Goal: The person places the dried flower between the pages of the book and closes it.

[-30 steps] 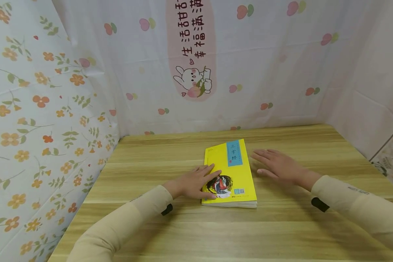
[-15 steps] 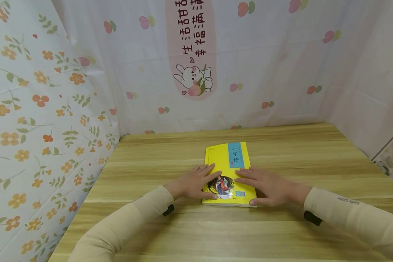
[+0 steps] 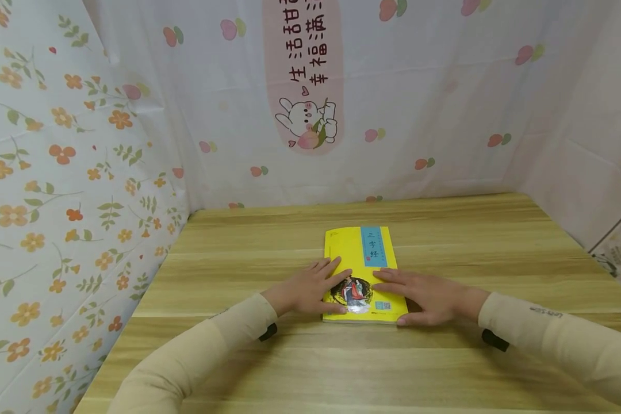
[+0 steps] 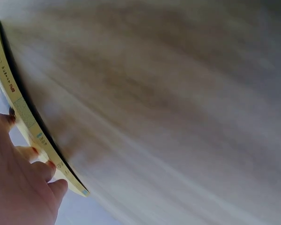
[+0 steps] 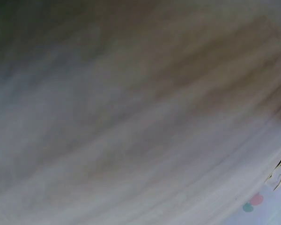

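A closed yellow book (image 3: 349,248) with a blue title panel and a round painted picture lies flat on the wooden table (image 3: 269,368). My left hand (image 3: 309,288) rests on its left side, fingers spread over the cover. From the opposite side my right hand (image 3: 428,296) lays its extended fingers over the right edge, with the thumb at the near right corner. In the left wrist view the book's spine (image 4: 24,111) shows thin and lettered, my left hand (image 4: 18,178) beside it. The right wrist view is mostly blurred tabletop, without the book's cover.
A white curtain with fruit prints and a rabbit drawing (image 3: 306,123) hangs behind the table. Another curtain with orange flowers (image 3: 62,230) runs along the left side. Beyond the table's right edge hangs pale cloth (image 3: 574,138).
My right hand has come left and nearer from the table onto the book's right side. The book has shifted very slightly. My left hand stays on the cover.
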Tool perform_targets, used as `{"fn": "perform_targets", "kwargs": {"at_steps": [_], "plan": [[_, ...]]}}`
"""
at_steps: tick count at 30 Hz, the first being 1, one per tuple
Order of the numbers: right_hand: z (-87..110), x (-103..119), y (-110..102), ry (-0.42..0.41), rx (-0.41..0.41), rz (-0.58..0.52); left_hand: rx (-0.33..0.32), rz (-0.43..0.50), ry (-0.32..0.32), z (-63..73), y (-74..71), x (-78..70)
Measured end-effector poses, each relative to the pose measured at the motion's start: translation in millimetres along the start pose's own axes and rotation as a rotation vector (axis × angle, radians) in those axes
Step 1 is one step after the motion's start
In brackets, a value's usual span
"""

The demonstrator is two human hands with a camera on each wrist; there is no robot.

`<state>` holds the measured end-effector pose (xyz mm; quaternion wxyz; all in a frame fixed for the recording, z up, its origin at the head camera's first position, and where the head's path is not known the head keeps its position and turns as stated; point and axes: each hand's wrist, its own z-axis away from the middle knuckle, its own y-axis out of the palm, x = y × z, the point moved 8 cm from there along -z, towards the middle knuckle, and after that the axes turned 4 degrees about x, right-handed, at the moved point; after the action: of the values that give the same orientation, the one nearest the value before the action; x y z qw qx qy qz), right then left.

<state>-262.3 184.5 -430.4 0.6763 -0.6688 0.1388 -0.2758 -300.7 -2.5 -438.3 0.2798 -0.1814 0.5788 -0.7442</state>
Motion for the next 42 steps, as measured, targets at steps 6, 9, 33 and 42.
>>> {"fn": "perform_targets", "kwargs": {"at_steps": [6,9,33,42], "plan": [[-0.4,-3,0,-0.027,-0.004,0.011,-0.002,-0.053,0.004,-2.7,4.2,0.2],[-0.4,-3,1,-0.038,-0.004,0.017,-0.003,-0.059,0.002,-2.9,5.4,0.3],[-2.5,1,-6,-0.023,-0.035,0.045,0.002,-0.029,0.005,-0.5,2.6,-1.8],[-2.4,6,-23,0.027,-0.125,0.052,-0.015,-0.051,0.009,6.0,-4.7,-5.0]]}}
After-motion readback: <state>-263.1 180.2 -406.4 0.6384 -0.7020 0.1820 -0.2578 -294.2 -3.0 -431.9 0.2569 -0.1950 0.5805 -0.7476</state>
